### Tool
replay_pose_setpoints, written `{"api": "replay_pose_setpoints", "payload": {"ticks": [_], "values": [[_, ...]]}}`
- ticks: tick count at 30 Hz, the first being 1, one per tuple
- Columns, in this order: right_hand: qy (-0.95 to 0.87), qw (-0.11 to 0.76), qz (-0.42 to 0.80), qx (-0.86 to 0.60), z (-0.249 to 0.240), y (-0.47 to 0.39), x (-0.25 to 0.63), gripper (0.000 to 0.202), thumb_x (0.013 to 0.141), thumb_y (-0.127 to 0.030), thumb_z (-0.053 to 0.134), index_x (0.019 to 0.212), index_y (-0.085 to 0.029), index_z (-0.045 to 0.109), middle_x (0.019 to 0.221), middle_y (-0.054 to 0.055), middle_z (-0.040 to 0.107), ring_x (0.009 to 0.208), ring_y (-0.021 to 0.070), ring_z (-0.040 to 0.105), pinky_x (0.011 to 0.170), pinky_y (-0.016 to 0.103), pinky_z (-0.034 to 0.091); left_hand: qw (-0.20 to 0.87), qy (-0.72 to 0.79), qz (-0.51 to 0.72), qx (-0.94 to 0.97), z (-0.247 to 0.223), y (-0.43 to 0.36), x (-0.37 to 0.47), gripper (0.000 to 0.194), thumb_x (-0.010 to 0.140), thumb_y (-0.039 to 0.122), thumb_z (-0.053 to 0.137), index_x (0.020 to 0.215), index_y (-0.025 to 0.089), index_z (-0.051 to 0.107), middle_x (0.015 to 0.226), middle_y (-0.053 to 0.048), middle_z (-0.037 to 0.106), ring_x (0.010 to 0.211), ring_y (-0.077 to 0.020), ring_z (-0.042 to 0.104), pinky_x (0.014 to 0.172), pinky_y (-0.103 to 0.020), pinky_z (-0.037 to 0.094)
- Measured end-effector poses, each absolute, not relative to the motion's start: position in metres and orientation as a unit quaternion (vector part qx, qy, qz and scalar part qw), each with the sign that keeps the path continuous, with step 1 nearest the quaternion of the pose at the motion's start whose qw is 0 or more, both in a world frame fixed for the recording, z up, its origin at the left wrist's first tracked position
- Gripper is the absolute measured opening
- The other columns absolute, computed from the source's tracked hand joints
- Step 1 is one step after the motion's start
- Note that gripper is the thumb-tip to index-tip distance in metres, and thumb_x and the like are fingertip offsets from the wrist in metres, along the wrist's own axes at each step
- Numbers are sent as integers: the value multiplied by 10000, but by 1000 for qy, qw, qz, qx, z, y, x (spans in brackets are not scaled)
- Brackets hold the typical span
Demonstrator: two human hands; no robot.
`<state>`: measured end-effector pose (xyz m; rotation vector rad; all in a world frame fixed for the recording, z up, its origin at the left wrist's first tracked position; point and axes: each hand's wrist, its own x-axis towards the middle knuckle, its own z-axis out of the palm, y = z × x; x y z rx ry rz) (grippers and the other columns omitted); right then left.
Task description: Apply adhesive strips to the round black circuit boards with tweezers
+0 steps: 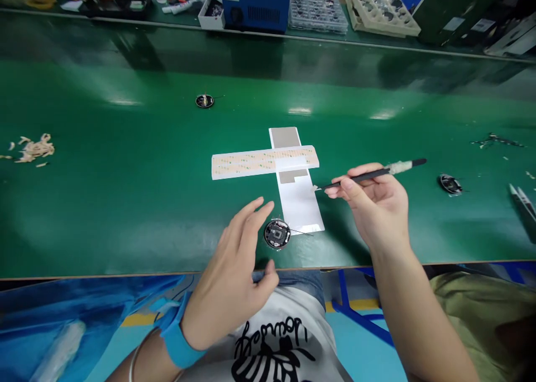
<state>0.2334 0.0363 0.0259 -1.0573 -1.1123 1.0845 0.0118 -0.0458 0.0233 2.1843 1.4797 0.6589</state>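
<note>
Fingers spread, my left hand (240, 256) reaches over the bench edge, just left of a round black device (277, 234) with a thin wire. Nothing is in that hand. My right hand (372, 203) pinches black tweezers (371, 175) with a taped section. At their tip is a small pale piece (315, 188), over the right edge of a white sheet (299, 206) with grey patches. Across this sheet lies a strip (243, 163) with orange and green markings.
Round devices lie at the back (205, 101) and right (450, 184). Pale scraps (37, 148) sit far left, other tweezers (523, 200) far right. A blue box (256, 8) and trays (318, 10) stand on the rear shelf. A person's olive garment (481, 315) shows lower right.
</note>
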Motion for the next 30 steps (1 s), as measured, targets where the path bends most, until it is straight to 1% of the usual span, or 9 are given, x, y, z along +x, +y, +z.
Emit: {"api": "replay_pose_setpoints", "payload": {"ticks": [1, 3, 6, 9, 14, 18, 25, 28, 30], "values": [[-475, 590, 465, -458, 24, 31, 232, 208, 761, -271, 801, 874, -227, 631, 792, -18, 727, 651, 136, 725, 708, 302, 636, 207, 547, 247, 773, 22, -47, 14, 720, 857, 222, 587, 1478, 203, 225, 1442, -164, 396, 1319, -334, 411, 1009, -493, 442], [-476, 582, 464, -469, 20, 21, 228, 208, 766, -276, 796, 876, -231, 625, 824, -12, 728, 662, 137, 728, 732, 312, 638, 195, 564, 254, 761, 18, -48, 19, 701, 866, 287, 627, 1456, 210, 257, 1310, -147, 511, 1212, -331, 485, 965, -511, 453], [-474, 572, 448, -497, 17, 4, 217, 170, 807, -289, 756, 877, -232, 611, 804, 4, 727, 655, 154, 734, 706, 320, 647, 203, 557, 259, 762, 14, -46, 24, 566, 904, 209, 564, 1407, 228, 306, 1175, -103, 590, 1111, -285, 533, 934, -485, 460], [-463, 581, 413, -526, 14, -17, 204, 139, 834, -265, 723, 885, -226, 600, 806, 15, 713, 656, 164, 740, 681, 316, 655, 221, 535, 259, 773, 15, -44, 25, 473, 881, 139, 546, 1324, 238, 411, 1238, -98, 575, 1176, -278, 498, 966, -478, 442], [-446, 608, 367, -545, 9, -44, 183, 134, 882, -205, 653, 973, -249, 564, 889, 4, 657, 673, 154, 746, 656, 298, 667, 193, 525, 239, 794, 17, -44, 26, 170, 929, 214, 562, 1053, 296, 645, 1253, -56, 590, 1168, -295, 497, 896, -492, 450], [-450, 607, 346, -556, 2, -54, 173, 126, 895, -181, 623, 983, -247, 561, 986, 13, 608, 733, 152, 750, 698, 311, 673, 179, 526, 275, 785, 14, -45, 26, 153, 921, 163, 559, 929, 257, 680, 1213, -59, 618, 1128, -272, 532, 885, -468, 481], [-433, 613, 341, -566, 2, -53, 172, 109, 906, -198, 613, 980, -248, 550, 942, 8, 615, 732, 165, 755, 693, 313, 677, 225, 506, 269, 788, 16, -47, 21, 366, 836, 31, 507, 1131, 232, 589, 1330, -80, 538, 1214, -255, 496, 985, -451, 470], [-428, 620, 325, -572, 6, -49, 173, 104, 911, -200, 610, 974, -251, 545, 888, 11, 650, 673, 153, 746, 640, 277, 667, 225, 541, 300, 753, 19, -42, 20, 234, 886, 144, 561, 1113, 202, 554, 1191, -86, 590, 1117, -241, 539, 947, -432, 483], [-427, 619, 323, -575, 7, -48, 173, 101, 917, -207, 601, 976, -254, 533, 873, 10, 657, 655, 152, 743, 622, 276, 663, 213, 551, 292, 752, 21, -38, 21, 231, 895, 256, 618, 1116, 206, 569, 1124, -81, 594, 1044, -249, 543, 895, -442, 492]]}}
